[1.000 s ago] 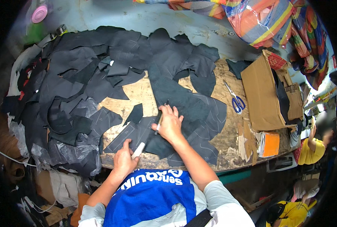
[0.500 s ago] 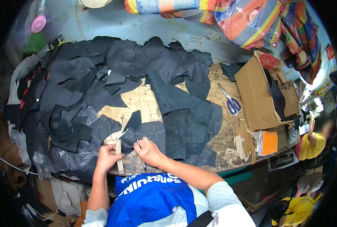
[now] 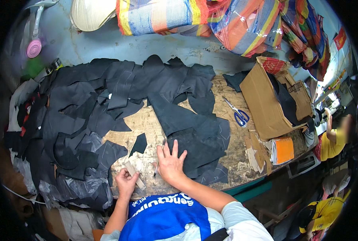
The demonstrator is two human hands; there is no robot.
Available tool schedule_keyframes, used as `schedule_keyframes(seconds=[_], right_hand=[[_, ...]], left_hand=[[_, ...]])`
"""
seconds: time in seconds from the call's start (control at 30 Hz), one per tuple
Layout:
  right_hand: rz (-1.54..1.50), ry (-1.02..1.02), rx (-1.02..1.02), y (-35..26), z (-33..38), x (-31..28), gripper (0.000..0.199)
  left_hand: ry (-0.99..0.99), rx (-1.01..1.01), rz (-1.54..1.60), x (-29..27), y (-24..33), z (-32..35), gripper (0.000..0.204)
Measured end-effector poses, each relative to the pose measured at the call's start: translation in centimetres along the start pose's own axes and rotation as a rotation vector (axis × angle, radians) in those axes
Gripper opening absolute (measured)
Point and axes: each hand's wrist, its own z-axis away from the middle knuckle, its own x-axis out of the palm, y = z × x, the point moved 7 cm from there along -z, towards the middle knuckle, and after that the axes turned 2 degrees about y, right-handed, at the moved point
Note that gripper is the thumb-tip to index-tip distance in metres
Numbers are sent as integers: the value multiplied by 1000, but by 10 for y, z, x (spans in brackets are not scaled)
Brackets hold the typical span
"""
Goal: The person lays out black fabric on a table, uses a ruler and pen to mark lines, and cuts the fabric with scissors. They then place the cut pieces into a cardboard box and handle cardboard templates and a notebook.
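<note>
My left hand (image 3: 126,182) grips a short, pale wooden strip (image 3: 135,175) close to the table's near edge. My right hand (image 3: 171,164) lies with fingers spread on the left edge of a dark leather piece (image 3: 195,146). A slim pen (image 3: 156,165) is held along the thumb side of that hand, slanting down toward the table. Between and beyond the hands is a small dark leather scrap (image 3: 139,144), alone on the worn wood. Left of it lies a larger dark piece with pale drawn lines (image 3: 110,154).
Overlapping dark leather pieces (image 3: 74,92) cover the table's left and back. To the right are blue-handled scissors (image 3: 240,116), an open cardboard box (image 3: 263,104) and an orange-covered pad (image 3: 283,151). Striped woven sacks (image 3: 167,18) sit at the back. People in yellow (image 3: 330,146) are at far right.
The line-marked dark piece under my hands is gone from there, and bare wood shows. My right hand has moved right and spread its fingers. The wooden strip has tilted. The whole view has shifted.
</note>
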Motion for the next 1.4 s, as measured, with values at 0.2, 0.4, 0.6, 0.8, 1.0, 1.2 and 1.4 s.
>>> schedule_keyframes(seconds=[0.2,0.4,0.6,0.8,1.0,1.2,1.4], right_hand=[[24,49,72,44,-41,13,76],[56,-215,148,74,-86,10,64],[-356,158,196,133,-104,-34,28],[-998,608,595,267,-32,-165,67],[-1009,910,580,384,77,-372,17],[563,1210,318,452,78,-593,42],[622,768,47,461,-36,-472,36]], left_hand=[[-15,53,232,-7,1,7,19],[-49,27,127,1,2,2,16],[-54,58,163,-3,3,3,17],[-69,32,161,-1,0,2,20],[-44,23,205,-1,3,4,17],[-11,-21,100,0,-1,4,15],[4,-19,106,-1,3,5,15]])
